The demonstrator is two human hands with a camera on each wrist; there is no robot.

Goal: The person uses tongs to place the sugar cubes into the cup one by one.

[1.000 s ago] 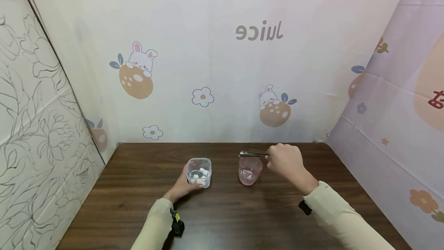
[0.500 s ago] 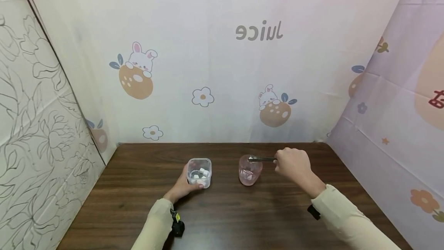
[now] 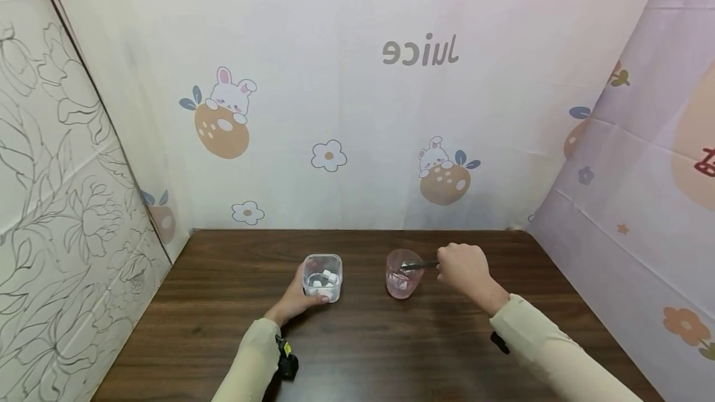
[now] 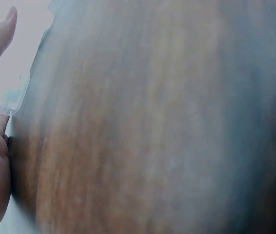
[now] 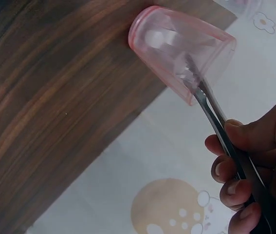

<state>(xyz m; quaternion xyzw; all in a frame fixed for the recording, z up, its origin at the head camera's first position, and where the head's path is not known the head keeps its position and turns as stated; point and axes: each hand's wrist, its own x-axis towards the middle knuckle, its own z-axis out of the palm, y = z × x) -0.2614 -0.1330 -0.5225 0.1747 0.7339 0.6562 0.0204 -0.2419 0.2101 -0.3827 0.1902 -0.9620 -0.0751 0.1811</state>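
My left hand holds a small clear plastic container by its side, thumb across the front wall. Several white cubes lie on its bottom. To the right stands a clear pink cup with pale pieces inside, one being a white lump in the right wrist view. My right hand grips metal tongs, the fingers wrapped round both arms. The tips of the tongs reach inside the cup's mouth, and a pale, see-through-looking piece shows at them.
Both things rest on a dark wood-grain table. A printed cloth with rabbits and fruit rises behind its back edge. More cloth hangs at the left and right sides. Each wrist wears a black device.
The tongs have gone from above the cup's rim, first right, then down into its mouth, with my right hand moving along. My left hand and the container stay in place.
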